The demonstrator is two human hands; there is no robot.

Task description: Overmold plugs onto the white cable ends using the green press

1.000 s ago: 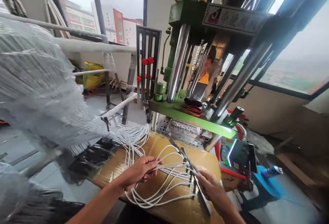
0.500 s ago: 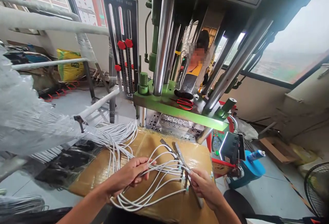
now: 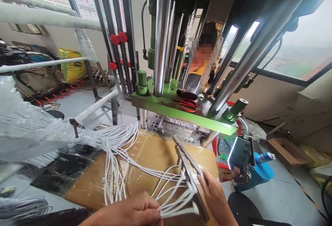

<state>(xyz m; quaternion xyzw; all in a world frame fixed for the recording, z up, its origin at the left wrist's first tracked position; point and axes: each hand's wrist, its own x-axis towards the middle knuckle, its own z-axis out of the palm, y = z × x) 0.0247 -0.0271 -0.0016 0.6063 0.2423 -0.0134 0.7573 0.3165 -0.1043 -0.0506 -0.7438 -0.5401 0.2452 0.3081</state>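
My left hand (image 3: 132, 212) sits at the bottom edge, closed around loops of white cable (image 3: 173, 201). Those cables run back over a taped cardboard sheet (image 3: 155, 157) to a thick bundle wrapped in clear plastic film (image 3: 26, 125). My right hand (image 3: 212, 195) grips a narrow metal jig (image 3: 190, 177) that stands tilted on the cardboard, with cable ends lying against it. The jig's lower end is partly hidden behind the cable loops.
A green injection press (image 3: 176, 110) with steel columns stands directly ahead, red scissors (image 3: 188, 105) lying on its plate. A perforated steel mould plate (image 3: 166, 124) sits beneath. A control box (image 3: 240, 155) is at right. A co-worker (image 3: 204, 56) stands beyond the press.
My left hand has moved down toward the bottom edge, drawing the cable loops with it. The cables now spread wider across the cardboard, and the view has shifted closer to the press.
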